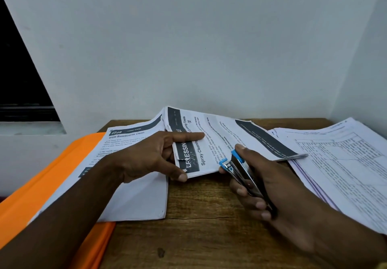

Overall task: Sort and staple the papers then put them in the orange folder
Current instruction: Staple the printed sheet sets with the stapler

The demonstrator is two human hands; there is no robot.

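- Brown wooden tabletop (209, 227) tucked into a corner of plain white wall (209, 49), with a dark window opening (16, 70) off to the left.
- Stapling step in hand, judging by the layout: one sorted set held ready, not yet visibly fastened.
- Left hand (150, 155): pinches the near corner of a thin set of white printed sheets with dark header bands (219, 134), thumb at the near edge, index finger stretched flat across the top page.
- Right hand (272, 185): curls closed round a small steel stapler with blue plastic tips (240, 170), mouth meeting the set's near edge, just beside the left thumb; cannot tell whether paper sits between its arms.
- Next move probably calls for seating the edge fully in the mouth, keeping the sheets squared, then one firm squeeze.
- Under the left forearm: a stack of white printed pages (136, 195) lying on the flat orange folder (41, 185) at the table's left side.
- Far right: a thick pile of white sheets printed with fine tables (345, 164), the held set's far corner reaching over it.
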